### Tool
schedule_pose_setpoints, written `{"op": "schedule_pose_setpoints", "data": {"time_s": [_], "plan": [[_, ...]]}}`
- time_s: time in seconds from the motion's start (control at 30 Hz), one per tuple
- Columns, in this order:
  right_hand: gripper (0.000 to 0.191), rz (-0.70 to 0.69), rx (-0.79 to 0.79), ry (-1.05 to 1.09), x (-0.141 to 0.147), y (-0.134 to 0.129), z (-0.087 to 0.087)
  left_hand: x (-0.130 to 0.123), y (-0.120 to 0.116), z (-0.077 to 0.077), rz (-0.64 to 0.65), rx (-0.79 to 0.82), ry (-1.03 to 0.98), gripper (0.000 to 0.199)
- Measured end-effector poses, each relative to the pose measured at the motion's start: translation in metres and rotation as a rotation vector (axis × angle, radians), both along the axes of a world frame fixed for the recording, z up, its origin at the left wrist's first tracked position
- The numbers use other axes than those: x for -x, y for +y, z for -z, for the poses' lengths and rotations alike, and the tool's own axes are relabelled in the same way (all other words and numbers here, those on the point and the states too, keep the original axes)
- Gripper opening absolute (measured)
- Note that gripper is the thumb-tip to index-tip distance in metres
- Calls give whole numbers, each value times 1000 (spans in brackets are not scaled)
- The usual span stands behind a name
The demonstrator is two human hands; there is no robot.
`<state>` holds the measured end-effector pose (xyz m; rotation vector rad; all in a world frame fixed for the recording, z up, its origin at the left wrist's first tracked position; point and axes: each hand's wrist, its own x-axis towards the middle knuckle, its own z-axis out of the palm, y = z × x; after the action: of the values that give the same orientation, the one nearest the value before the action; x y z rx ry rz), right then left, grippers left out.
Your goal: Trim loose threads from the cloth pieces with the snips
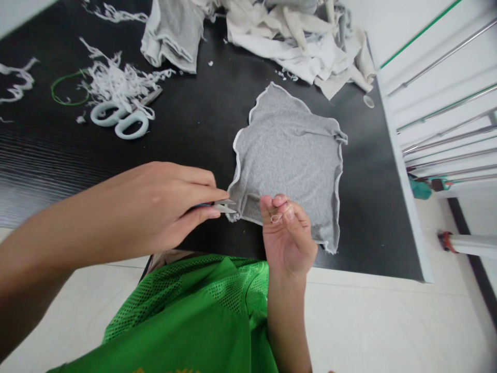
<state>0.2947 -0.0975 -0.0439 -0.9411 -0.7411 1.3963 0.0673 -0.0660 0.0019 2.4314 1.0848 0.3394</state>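
Note:
My left hand (166, 204) is closed around a small pair of thread snips (225, 207). Their blades point right, at the lower left corner of a grey fabric piece (291, 150). This piece lies spread on the black table, with white overlocked stitching along its edges. My right hand (289, 228), palm up, rests over the fabric's lower edge. Its thumb and fingertips pinch a thin pale thread (275, 218) that hangs in a small loop.
Scissors (132, 126) with pale blue handles lie beside a heap of white thread scraps (120, 83) and a green loop of cord (54, 96). Folded grey fabric (174, 36) and a pile of white and beige cloth (310, 52) occupy the far side. Metal poles (446, 103) stand beyond the table's right edge (404, 176).

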Motion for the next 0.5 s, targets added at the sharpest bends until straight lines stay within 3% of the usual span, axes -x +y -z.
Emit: {"op": "schedule_pose_setpoints", "data": {"time_s": [0.17, 0.3, 0.5], "plan": [[6, 0, -36, -7, -5, -1, -13, 36, -31, -2, -250, 38, -1, 28], [7, -32, -174, -121, -8, 8, -47, 47, -44, 14, -354, 24, -150, 31], [15, -250, -335, -365, 12, 54, -94, 41, -43, 32, -421, 74, -224, 30]]}}
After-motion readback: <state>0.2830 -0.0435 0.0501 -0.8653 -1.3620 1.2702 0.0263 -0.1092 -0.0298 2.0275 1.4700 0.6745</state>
